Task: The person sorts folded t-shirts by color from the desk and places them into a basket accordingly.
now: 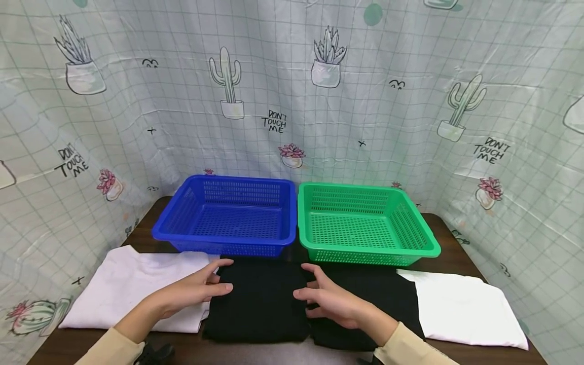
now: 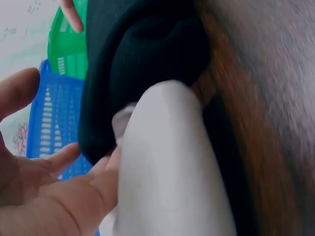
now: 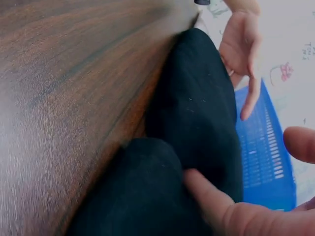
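Note:
A folded black garment [image 1: 262, 304] lies between my two hands on the table. My left hand [image 1: 201, 288] is at its left edge, thumb and fingers spread apart, over the border with a folded white garment [image 1: 146, 286]. My right hand [image 1: 332, 300] is at the right edge, thumb and index finger apart, over a second folded black garment [image 1: 378, 291]. In the left wrist view, fingertips reach in beside the rounded white fold [image 2: 170, 157]. The right wrist view has a fingertip [image 3: 197, 182] touching the black cloth where the two dark stacks meet. Neither hand pinches the cloth.
Behind the garments stand a blue plastic basket [image 1: 237, 248] and, to its right, a green plastic basket [image 1: 365, 256], both without contents. Another folded white garment [image 1: 465, 309] lies at the far right. A printed curtain [image 1: 292, 91] surrounds the dark wooden table [image 1: 449, 233].

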`<state>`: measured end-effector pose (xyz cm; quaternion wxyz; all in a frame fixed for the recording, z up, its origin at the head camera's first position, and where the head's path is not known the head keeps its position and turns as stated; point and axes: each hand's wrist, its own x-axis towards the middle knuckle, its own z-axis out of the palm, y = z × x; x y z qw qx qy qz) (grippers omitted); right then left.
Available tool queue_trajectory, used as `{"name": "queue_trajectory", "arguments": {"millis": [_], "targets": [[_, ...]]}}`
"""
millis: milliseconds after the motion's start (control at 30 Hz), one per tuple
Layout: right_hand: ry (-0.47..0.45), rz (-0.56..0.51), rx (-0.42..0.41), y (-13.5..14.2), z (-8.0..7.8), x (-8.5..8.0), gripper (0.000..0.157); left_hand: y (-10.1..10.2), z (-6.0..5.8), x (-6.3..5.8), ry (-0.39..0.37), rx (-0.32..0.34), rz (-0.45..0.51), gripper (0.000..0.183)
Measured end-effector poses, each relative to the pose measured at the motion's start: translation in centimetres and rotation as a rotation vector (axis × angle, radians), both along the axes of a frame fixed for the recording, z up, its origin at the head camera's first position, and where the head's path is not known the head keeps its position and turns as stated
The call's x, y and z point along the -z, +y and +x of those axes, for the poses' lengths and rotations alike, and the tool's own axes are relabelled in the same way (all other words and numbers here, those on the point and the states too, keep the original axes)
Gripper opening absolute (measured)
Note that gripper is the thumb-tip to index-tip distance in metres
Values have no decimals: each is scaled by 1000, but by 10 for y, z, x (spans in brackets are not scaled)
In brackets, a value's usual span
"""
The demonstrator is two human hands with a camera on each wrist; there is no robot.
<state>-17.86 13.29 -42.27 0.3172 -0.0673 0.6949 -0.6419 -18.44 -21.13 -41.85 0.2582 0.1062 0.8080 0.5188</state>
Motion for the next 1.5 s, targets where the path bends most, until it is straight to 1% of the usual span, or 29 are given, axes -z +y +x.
{"name": "queue_trajectory", "arguments": {"millis": [167, 300, 500, 600, 700, 800, 833, 900, 1033, 1133, 1233, 1300, 1400, 1467, 1500], "targets": [[-49, -76, 12, -8, -6, 9, 82, 9, -4, 7, 11, 29, 27, 74], [-63, -130, 28, -16, -8, 16, 83, 16, -5, 13, -17, 22, 77, 78], [-21, -179, 81, -30, -10, 30, 81, 21, -6, 21, -19, 13, 153, 79], [1, -177, 109, -35, -10, 31, 80, 23, -7, 21, -13, 6, 177, 79], [16, -151, 124, -37, -7, 27, 78, 23, -5, 18, -11, -15, 179, 78], [35, -119, 116, -36, 0, 17, 77, 19, 2, 6, -6, -26, 154, 77], [44, -106, 109, -35, 2, 11, 76, 18, 4, 1, -7, -27, 153, 75], [58, -103, 93, -34, 7, -4, 75, 13, 9, -12, 14, -17, 144, 72], [58, -192, 68, -34, 10, -37, 74, 5, 12, -43, 97, -22, 125, 70], [59, -267, 53, -39, 5, -60, 75, -2, 9, -65, 163, -31, 125, 69], [97, -256, 47, -46, -5, -79, 75, -10, -1, -83, 210, -32, 148, 68], [130, -227, 52, -52, -17, -89, 74, -15, -11, -92, 236, -40, 157, 68], [187, -171, 72, -63, -39, -99, 73, -23, -30, -104, 239, -78, 178, 68], [210, -161, 101, -72, -55, -102, 72, -27, -45, -109, 221, -110, 189, 68], [217, -173, 116, -76, -64, -103, 72, -29, -52, -111, 208, -125, 202, 69]]}}
